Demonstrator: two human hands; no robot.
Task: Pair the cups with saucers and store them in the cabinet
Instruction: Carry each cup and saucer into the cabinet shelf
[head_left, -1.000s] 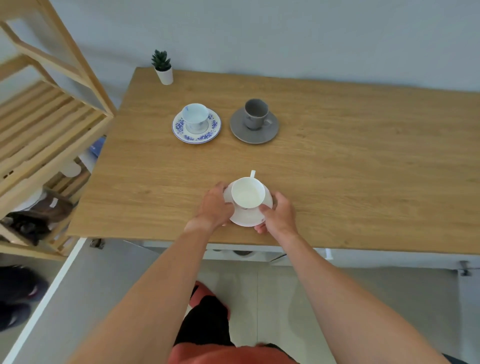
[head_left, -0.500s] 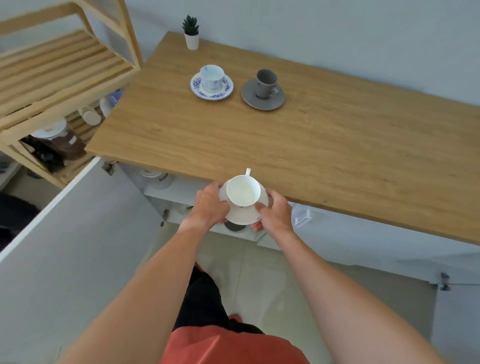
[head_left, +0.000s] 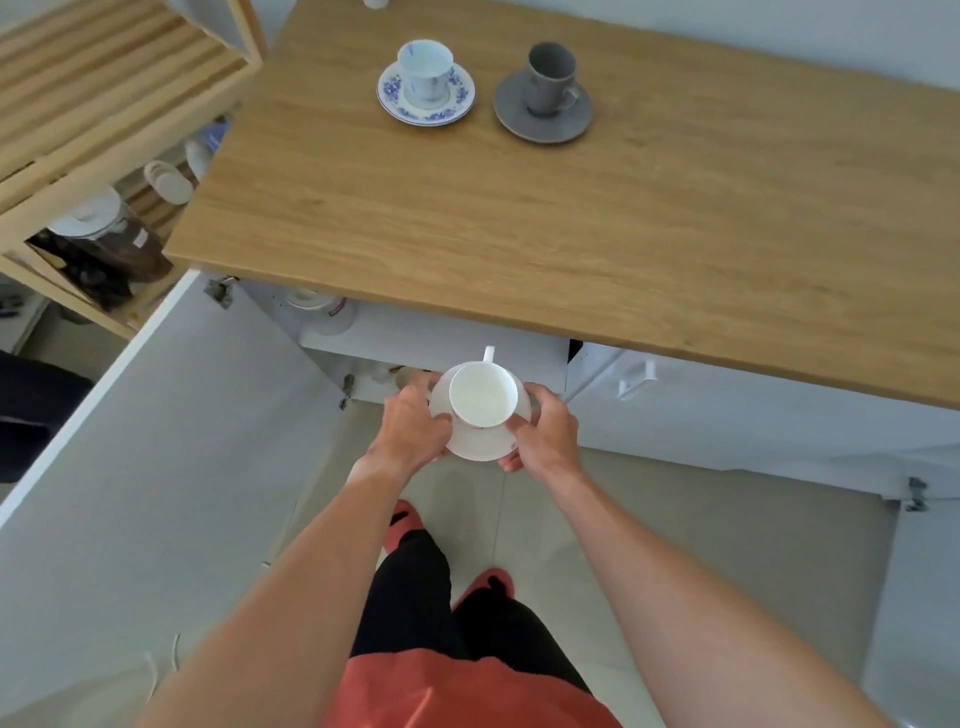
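Observation:
A white cup stands on a white saucer, held in the air below the table's front edge. My left hand grips the saucer's left rim and my right hand grips its right rim. On the wooden table at the back, a blue-patterned cup sits on a matching saucer. Beside it on the right, a grey cup rests on a grey saucer. The open white cabinet lies under the table, right in front of the held set.
The cabinet's open door stands at the left. White dishes sit inside on the upper shelf. A wooden slatted rack with jars stands at the far left. A closed drawer front with a handle is at the right.
Both hands lifted the white cup and saucer off the table and brought them down in front of the open cabinet. My view tilted down and drew back.

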